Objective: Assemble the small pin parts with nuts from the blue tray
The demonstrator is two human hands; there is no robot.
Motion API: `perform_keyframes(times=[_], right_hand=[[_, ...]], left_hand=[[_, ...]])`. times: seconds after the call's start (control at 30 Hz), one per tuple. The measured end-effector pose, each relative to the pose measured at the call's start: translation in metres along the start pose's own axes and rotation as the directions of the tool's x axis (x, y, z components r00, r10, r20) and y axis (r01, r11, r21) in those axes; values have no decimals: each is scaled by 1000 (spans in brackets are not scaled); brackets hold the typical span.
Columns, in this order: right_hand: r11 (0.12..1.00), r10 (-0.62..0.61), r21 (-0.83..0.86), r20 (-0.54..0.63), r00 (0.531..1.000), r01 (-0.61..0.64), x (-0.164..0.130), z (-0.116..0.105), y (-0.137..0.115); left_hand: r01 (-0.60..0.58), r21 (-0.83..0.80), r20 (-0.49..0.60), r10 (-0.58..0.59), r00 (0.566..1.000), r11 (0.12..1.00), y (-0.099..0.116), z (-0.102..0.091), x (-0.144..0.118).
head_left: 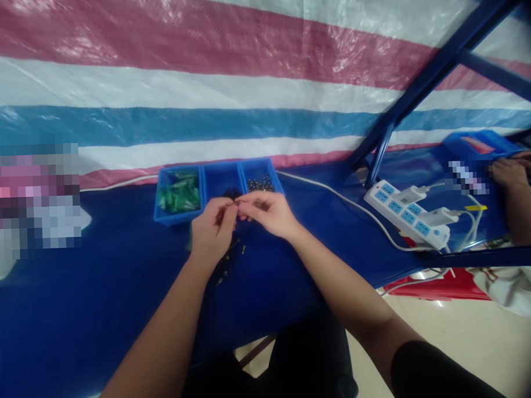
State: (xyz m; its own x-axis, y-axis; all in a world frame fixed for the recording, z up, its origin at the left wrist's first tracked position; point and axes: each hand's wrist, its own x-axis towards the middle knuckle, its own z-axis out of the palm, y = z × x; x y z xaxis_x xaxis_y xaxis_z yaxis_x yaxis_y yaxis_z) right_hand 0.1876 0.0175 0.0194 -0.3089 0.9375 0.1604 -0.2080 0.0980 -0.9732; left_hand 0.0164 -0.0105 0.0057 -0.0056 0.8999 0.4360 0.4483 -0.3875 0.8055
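Observation:
My left hand [214, 227] and my right hand [266, 210] meet fingertip to fingertip above the table, at the near edge of a blue three-part bin [179, 217]. Both are closed in a pinch; whatever lies between the fingers is too small to make out. Green pieces [180, 193] fill the bin's left compartment. Small metallic parts [260, 183] lie in the right one. Dark pieces [231, 194] show behind my fingertips at the middle compartment. Below my hands, small dark and brass-coloured parts [224, 270] are scattered on the blue tabletop, partly covered by my left hand.
A white power strip [408, 214] with plugged-in adapters lies to the right, its white cable [348, 199] running behind the bin. Blue metal frame bars [430, 71] rise there. Beyond them are another person's hands [511, 170] and a blue bin [481, 142]. A striped sheet [244, 89] hangs behind.

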Motion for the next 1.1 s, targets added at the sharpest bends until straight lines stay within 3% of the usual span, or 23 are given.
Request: perform_keyframes(times=[0.37,0.53,0.83,1.1], right_hand=[[1000,2,-18,15,1000,-2,-1,-1,0],[1000,-14,-12,9,1000,14,-2,2,2],[945,-171,-297,-92,981,137,-2,6,9],[881,-319,-374,-21,948,288,-4,9,14]], left_hand=[[-45,75,1,45,999,996,0,0,-1],[1,49,-4,0,1000,999,1,1,-1],[63,-54,-64,-66,996,997,-2,6,-1],[67,-97,-51,-72,996,993,-4,4,0]])
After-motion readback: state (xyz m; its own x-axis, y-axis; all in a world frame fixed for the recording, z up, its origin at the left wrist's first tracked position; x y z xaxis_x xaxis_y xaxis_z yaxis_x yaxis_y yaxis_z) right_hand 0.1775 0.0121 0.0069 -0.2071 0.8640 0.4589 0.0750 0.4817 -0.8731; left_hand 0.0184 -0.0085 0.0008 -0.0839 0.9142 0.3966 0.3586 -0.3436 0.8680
